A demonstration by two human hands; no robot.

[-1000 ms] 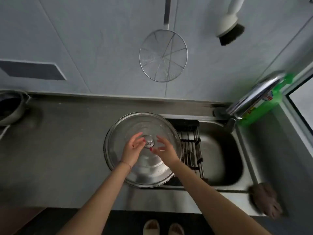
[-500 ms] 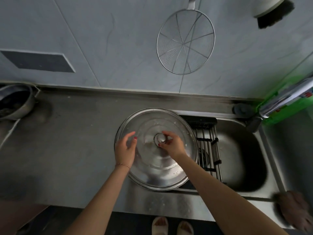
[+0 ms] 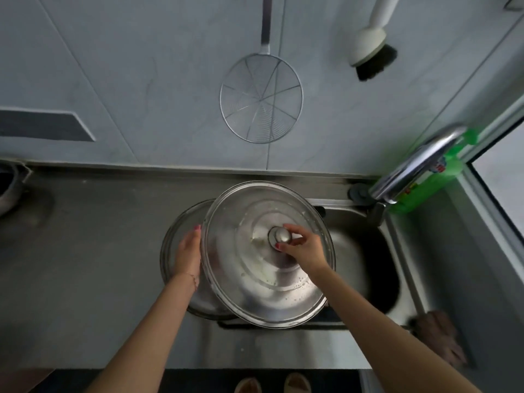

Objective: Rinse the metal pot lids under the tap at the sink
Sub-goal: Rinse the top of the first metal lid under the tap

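— Which lid is she holding?

— The top lid (image 3: pixel 263 268), the big metal one. Her right hand (image 3: pixel 302 248) has its fingers (image 3: pixel 286 245) pinched around the knob (image 3: pixel 280 236) in the middle, and the lid sits over the left end of the sink (image 3: pixel 365 259), with white smears on it.

— And the other hand?

— The left hand (image 3: pixel 188 251) lies flat with its fingers (image 3: pixel 195 236) released, pressed against the left rim of that lid. Under it shows a second lid (image 3: pixel 175 242), peeking out on the left, resting partly on the table (image 3: pixel 85 265).

— Where's the tap?

— The tap (image 3: pixel 416 163) arches over the far right corner of the sink, well apart from the lids. I see no water from here. A green bottle (image 3: pixel 433 177) stands just behind it, and a strainer (image 3: pixel 261 97) and a brush (image 3: pixel 371 55) hang on the wall.
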